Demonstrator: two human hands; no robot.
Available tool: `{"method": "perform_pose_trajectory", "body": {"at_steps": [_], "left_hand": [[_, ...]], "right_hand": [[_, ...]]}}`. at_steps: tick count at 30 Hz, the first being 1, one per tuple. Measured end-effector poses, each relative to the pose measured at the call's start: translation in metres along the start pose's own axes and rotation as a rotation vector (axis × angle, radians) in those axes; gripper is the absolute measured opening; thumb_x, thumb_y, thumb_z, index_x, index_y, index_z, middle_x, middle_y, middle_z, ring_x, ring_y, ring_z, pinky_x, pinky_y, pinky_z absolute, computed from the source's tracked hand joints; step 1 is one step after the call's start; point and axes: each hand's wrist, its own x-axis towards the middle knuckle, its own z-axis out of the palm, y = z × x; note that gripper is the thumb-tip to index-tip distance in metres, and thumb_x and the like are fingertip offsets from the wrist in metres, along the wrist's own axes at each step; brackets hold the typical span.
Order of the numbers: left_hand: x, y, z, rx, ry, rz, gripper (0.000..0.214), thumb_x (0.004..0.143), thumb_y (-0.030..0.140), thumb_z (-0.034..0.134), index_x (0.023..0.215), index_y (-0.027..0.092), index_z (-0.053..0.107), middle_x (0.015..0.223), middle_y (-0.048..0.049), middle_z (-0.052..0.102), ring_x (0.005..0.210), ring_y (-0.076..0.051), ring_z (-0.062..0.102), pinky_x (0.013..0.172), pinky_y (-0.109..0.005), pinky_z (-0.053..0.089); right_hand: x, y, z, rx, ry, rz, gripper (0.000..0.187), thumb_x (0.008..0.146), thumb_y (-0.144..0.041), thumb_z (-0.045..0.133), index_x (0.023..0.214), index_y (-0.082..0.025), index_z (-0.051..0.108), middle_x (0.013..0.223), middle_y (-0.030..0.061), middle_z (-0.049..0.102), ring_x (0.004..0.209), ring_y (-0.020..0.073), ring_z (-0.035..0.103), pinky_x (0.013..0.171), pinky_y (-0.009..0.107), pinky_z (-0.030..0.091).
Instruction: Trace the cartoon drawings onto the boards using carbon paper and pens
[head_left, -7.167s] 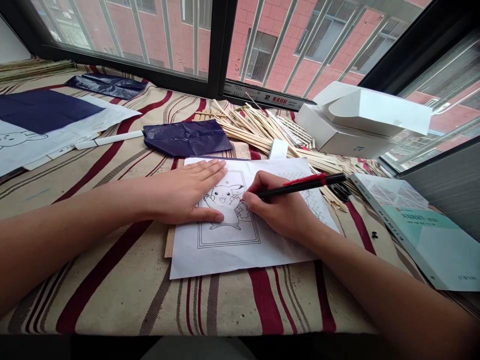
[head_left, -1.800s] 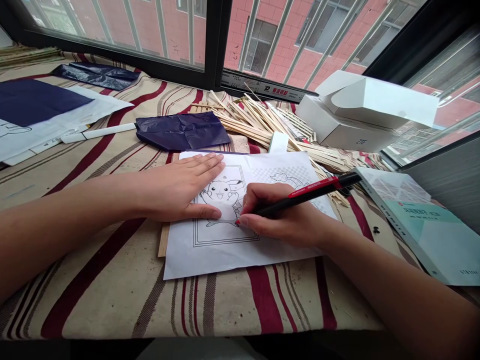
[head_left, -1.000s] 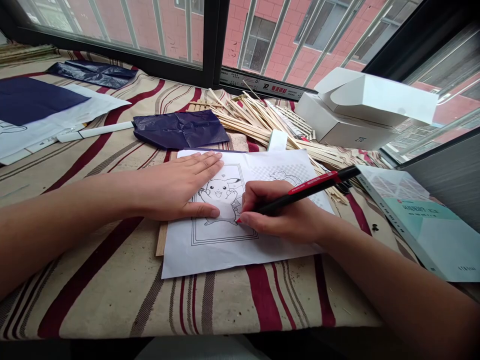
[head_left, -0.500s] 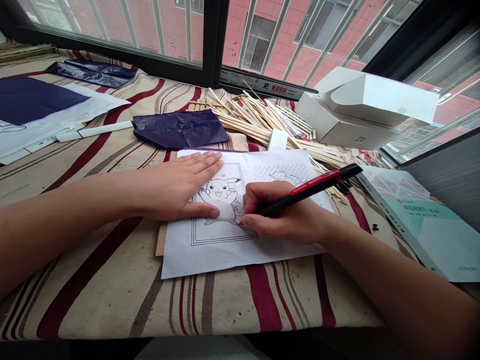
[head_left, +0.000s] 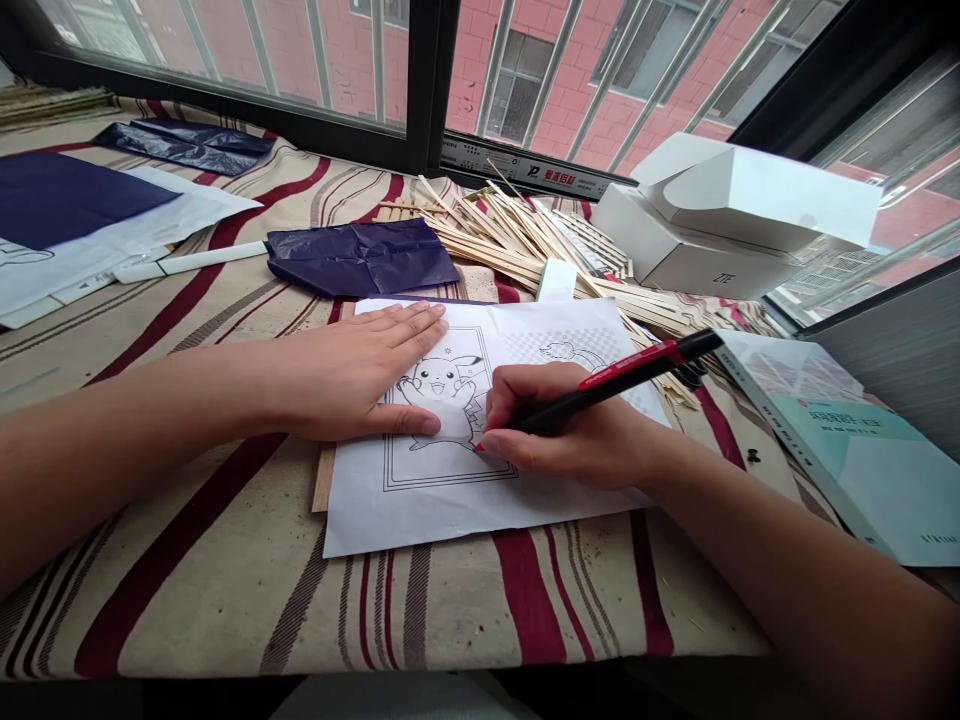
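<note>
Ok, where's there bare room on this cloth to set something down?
Bare striped cloth lies along the front edge, below the paper, and between the white pen and your left hand. It's crowded at the back right: wooden sticks, white boxes, book.

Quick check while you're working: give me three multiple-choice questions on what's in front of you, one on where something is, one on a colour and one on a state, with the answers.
1. Where is the left hand?
A. On the printed sheet, left of the cartoon figure
B. On the book
C. On the white box

2. What colours is the pen in the right hand?
A. Blue and white
B. Black and red
C. All green

3. What state is the dark blue sheet beyond the printed sheet in?
A. Rolled into a tube
B. Smooth and unmarked
C. Wrinkled, lying spread out

1: A, the palm and fingers lie flat on the paper.
2: B, the barrel shows both colours.
3: C, creases run across it.
</note>
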Motion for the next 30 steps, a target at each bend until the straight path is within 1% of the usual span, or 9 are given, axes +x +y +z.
{"method": "perform_pose_trajectory", "body": {"at_steps": [8, 15, 20, 26, 30], "left_hand": [[0.0004, 0.0001, -0.0009, 0.045, -0.035, -0.017, 0.110, 0.096, 0.083, 0.032, 0.172, 0.006, 0.010, 0.181, -0.0165, -0.002, 0.168, -0.034, 0.009, 0.135, -0.044, 0.011], [0.0004, 0.0001, -0.0004, 0.034, -0.024, -0.012, 0.108, 0.097, 0.080, 0.035, 0.172, 0.005, 0.012, 0.180, -0.0170, -0.002, 0.168, -0.035, 0.009, 0.135, -0.044, 0.011], [0.0004, 0.0014, -0.0011, 0.003, -0.019, -0.010, 0.108, 0.097, 0.079, 0.039, 0.172, 0.005, 0.014, 0.180, -0.0171, 0.000, 0.168, -0.037, 0.012, 0.135, -0.044, 0.011], [0.0010, 0.0018, -0.0015, 0.038, -0.016, 0.000, 0.108, 0.098, 0.080, 0.036, 0.172, 0.005, 0.013, 0.180, -0.0178, -0.001, 0.168, -0.037, 0.012, 0.135, -0.045, 0.012], [0.0012, -0.0004, 0.0006, 0.036, -0.003, 0.007, 0.108, 0.097, 0.082, 0.034, 0.172, 0.007, 0.013, 0.180, -0.0173, 0.001, 0.167, -0.036, 0.014, 0.135, -0.042, 0.011]], "right_hand": [[0.0004, 0.0011, 0.0013, 0.002, 0.000, -0.002, 0.018, 0.091, -0.020, 0.074, 0.079, -0.018, 0.060, 0.070, -0.0027, 0.063, 0.063, 0.0100, 0.053, 0.058, 0.025, 0.045], [0.0001, 0.0035, 0.0009, -0.003, 0.010, -0.016, 0.017, 0.091, -0.021, 0.076, 0.082, -0.016, 0.063, 0.072, -0.0027, 0.063, 0.065, 0.0100, 0.055, 0.060, 0.024, 0.047], [0.0007, 0.0033, 0.0022, 0.012, 0.012, -0.017, 0.015, 0.089, -0.018, 0.077, 0.083, -0.016, 0.064, 0.074, -0.0028, 0.065, 0.067, 0.0099, 0.058, 0.063, 0.024, 0.048], [0.0009, 0.0033, 0.0023, -0.006, 0.025, -0.025, 0.015, 0.091, -0.021, 0.077, 0.083, -0.016, 0.065, 0.074, -0.0027, 0.066, 0.066, 0.0098, 0.058, 0.062, 0.024, 0.049], [0.0012, 0.0031, 0.0022, -0.009, 0.026, -0.029, 0.015, 0.092, -0.022, 0.077, 0.084, -0.016, 0.066, 0.075, -0.0025, 0.066, 0.065, 0.0096, 0.059, 0.061, 0.024, 0.050]]}}
